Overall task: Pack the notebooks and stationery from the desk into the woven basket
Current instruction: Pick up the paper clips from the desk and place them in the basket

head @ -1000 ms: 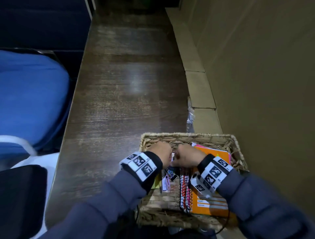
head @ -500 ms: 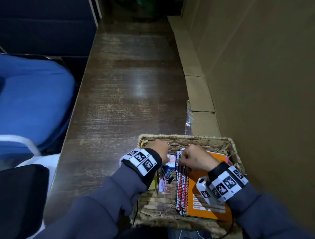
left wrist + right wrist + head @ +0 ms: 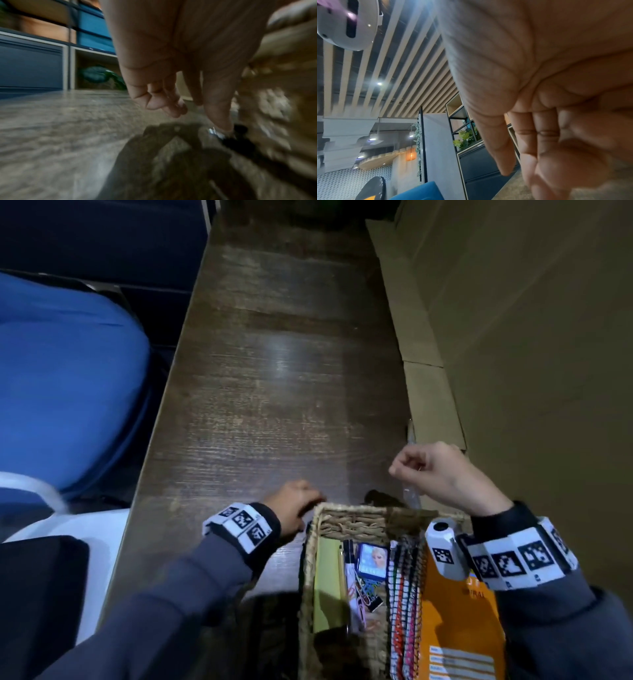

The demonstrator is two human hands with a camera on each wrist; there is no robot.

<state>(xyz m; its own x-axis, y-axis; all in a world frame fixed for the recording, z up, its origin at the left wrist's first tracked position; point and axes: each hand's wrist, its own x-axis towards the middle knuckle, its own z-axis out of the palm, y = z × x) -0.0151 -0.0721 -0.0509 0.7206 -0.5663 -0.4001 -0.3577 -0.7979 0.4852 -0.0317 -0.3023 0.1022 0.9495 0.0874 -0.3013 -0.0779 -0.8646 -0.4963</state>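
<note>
basket (image 3: 346,520) of coarse woven straw on the dark wood-grain desk (image 3: 274,392), packed with stationery
orange spiral notebook (image 3: 459,631), yellow pad (image 3: 325,583) and binder clips (image 3: 368,594) lie inside; left hand (image 3: 294,506) touches the far-left corner, and the left wrist view shows its fingers loosely curled, holding nothing; right hand (image 3: 442,474) hangs above the far rim, loosely curled, empty in its wrist view
</note>
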